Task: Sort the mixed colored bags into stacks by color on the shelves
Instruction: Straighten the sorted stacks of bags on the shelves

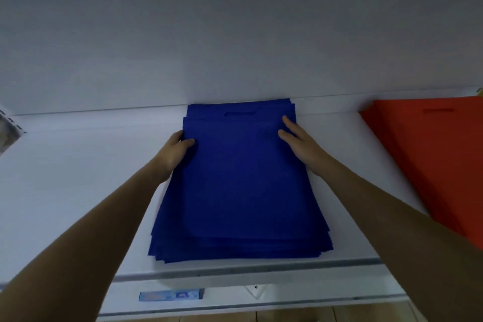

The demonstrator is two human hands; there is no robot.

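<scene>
Looking down, I see my left hand [177,150] pinching, I think, the left edge of the blue stack [240,191]; my right hand [300,145] lies flat atop it, on the white shelf [78,191].

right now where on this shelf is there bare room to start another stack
Widest bare patch: the shelf left of the blue stack. A narrower strip lies between the blue stack and the red stack, which crowds the right side.
</scene>
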